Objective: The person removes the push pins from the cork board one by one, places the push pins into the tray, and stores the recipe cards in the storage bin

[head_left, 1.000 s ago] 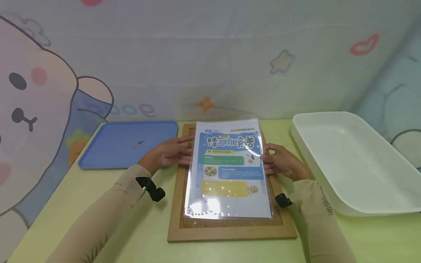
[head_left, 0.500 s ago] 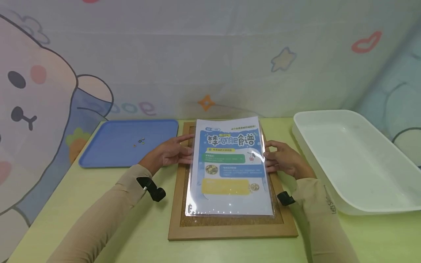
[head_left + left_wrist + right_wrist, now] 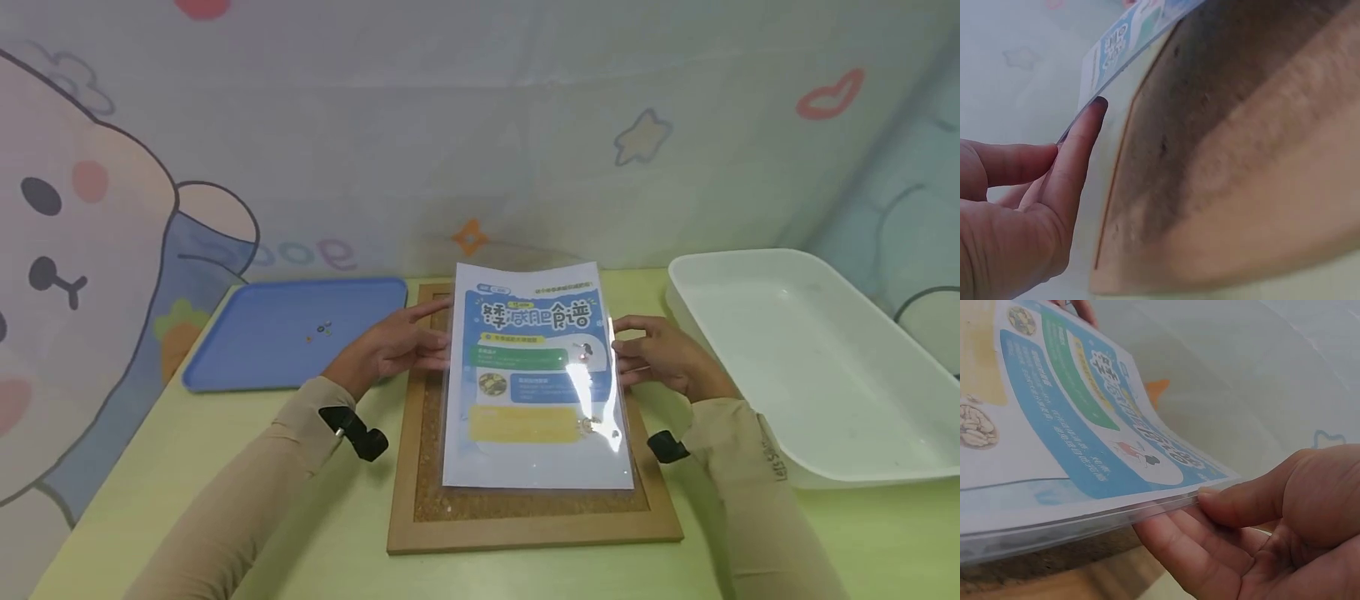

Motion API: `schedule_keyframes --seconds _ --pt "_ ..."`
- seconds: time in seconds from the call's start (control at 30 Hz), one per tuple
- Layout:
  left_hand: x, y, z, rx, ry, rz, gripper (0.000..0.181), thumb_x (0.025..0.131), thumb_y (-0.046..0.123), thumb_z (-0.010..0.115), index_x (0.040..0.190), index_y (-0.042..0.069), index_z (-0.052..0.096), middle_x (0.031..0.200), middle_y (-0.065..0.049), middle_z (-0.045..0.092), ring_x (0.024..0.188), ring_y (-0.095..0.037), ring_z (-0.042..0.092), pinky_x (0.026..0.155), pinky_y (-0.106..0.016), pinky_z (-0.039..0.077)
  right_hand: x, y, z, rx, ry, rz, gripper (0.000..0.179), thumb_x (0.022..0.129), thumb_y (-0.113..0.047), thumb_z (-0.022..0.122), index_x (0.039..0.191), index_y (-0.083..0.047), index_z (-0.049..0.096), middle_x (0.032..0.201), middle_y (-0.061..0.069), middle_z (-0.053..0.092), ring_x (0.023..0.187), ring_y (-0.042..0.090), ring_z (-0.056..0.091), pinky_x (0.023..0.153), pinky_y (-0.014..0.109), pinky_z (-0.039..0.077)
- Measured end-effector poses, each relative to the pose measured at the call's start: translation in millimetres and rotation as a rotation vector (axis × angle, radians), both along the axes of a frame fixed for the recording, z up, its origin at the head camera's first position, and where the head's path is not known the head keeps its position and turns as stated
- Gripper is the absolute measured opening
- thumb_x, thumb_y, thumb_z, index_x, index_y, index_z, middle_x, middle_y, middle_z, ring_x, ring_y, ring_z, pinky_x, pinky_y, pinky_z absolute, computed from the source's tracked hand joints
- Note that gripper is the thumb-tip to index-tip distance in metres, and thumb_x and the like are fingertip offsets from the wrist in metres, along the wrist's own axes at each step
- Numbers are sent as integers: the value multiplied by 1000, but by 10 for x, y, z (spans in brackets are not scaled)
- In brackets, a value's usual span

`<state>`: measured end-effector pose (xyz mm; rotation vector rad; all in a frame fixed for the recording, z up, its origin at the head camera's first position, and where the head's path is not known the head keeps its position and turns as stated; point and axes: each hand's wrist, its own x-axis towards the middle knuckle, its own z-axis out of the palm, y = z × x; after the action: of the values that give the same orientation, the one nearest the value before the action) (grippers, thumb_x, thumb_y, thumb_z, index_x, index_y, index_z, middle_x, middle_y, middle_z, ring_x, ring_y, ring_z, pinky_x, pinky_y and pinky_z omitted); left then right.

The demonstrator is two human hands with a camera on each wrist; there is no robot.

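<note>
A laminated poster sheet (image 3: 536, 375), printed in blue, green and yellow, is held above a wood-framed cork board (image 3: 525, 533). My left hand (image 3: 390, 343) pinches the sheet's left edge; in the left wrist view the thumb (image 3: 1029, 162) is at the edge and the fingers lie beneath. On the other side, my right hand (image 3: 667, 358) pinches the right edge, its thumb (image 3: 1235, 500) on top and fingers under the sheet in the right wrist view. From the wrist views, the sheet (image 3: 1054, 425) stands off the cork surface (image 3: 1160, 144).
At the back left lies a blue tray (image 3: 255, 333) with several tiny rings (image 3: 322, 329) on it. A large white tub (image 3: 840, 367) stands to the right. Behind the table rises a printed backdrop (image 3: 375, 150).
Both hands have shifted the sheet slightly to the right and a little up in the head view. The glare has moved to its right side. The cork board stays on the table.
</note>
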<state>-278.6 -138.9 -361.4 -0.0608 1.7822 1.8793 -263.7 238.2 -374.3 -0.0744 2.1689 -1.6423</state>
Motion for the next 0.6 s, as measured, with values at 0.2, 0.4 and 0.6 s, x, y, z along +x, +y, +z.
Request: schedule_keyframes --seconds 0.2,0.4,0.6 --pt "-15 124 63 37 41 -5 76 97 -12 47 159 29 27 112 -19 61 75 -21 72 69 -33 61 -31 132 103 31 19 12 45 102 -6 48 145 5 37 89 2 72 79 14 72 75 35 61" --pt "-46 242 128 46 52 -8 74 98 -10 48 157 30 30 110 -18 64 75 -20 74 74 -36 61 -59 278 213 51 54 16 47 102 -6 48 146 6 35 87 -1 70 77 10 71 75 34 61" --pt "-61 527 162 94 30 -13 76 97 -12 49 157 31 32 114 -21 64 77 -21 73 72 -35 61 -103 540 278 155 73 -2 51 103 -8 48 150 5 32 90 -4 70 78 10 70 74 31 60"
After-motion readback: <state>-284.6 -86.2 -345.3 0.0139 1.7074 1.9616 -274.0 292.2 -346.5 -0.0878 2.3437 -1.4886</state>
